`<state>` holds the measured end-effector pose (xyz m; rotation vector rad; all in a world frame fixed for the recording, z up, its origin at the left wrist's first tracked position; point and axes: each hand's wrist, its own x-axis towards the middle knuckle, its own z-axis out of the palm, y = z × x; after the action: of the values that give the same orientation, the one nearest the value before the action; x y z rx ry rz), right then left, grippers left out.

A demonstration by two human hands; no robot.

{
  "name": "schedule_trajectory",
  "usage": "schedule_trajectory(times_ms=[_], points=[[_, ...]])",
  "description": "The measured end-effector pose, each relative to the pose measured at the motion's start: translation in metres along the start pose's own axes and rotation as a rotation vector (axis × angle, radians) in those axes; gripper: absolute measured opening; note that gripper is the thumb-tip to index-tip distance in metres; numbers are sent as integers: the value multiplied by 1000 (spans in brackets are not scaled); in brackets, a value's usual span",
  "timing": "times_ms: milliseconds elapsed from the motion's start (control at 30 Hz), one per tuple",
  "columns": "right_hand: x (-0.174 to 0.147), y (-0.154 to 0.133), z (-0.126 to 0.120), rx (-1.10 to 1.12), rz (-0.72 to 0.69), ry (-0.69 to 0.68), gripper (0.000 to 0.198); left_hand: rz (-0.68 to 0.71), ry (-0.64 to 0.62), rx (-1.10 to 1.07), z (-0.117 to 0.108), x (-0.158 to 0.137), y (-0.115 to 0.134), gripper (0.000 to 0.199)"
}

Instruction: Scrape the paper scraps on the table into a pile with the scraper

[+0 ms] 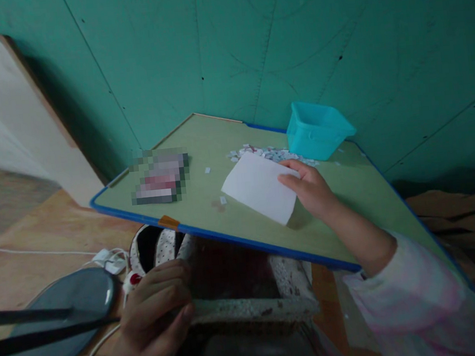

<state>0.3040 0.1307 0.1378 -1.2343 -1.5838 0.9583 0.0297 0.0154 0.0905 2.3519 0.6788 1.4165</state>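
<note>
My right hand (312,187) pinches the right edge of a blank white sheet of paper (259,187), thumb on top. The sheet is tilted a little over the table (191,177) and partly hides a heap of small paper pieces (279,154). Two single paper pieces lie to the left of the sheet. Below the table's front edge, my left hand (160,308) is closed with its fingers curled, beside a worn, speckled white frame (250,308). What it may hold is hidden.
A turquoise plastic basket (317,131) stands behind the heap. A pixelated item (162,179) lies on the table's left side. At lower left are a grey round stool (62,323) and white cords with a power strip (110,261). A green wall (224,45) backs the table.
</note>
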Motion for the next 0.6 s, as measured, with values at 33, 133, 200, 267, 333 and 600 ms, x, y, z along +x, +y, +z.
schedule_trajectory(times_ms=[33, 133, 200, 267, 333, 600], points=[[0, 0, 1, -18, -11, -10, 24, 4, 8, -7, 0, 0, 0, 15], [-1, -1, 4, -93, -39, -35, 24, 12, 19, -32, 0, -1, 0, 14], [-1, -1, 5, -145, -53, -30, 25, 17, 8, -43, 0, -1, 0, 14], [-1, -1, 4, -192, -66, 5, 25, 13, 15, -36, 1, -1, -1, 16], [0, -1, 3, -220, -74, 49, 25, 0, 5, -34, 1, -2, -2, 16], [0, -4, -1, -265, -85, 75, 23, 2, -22, -26, 0, -4, -3, 15]])
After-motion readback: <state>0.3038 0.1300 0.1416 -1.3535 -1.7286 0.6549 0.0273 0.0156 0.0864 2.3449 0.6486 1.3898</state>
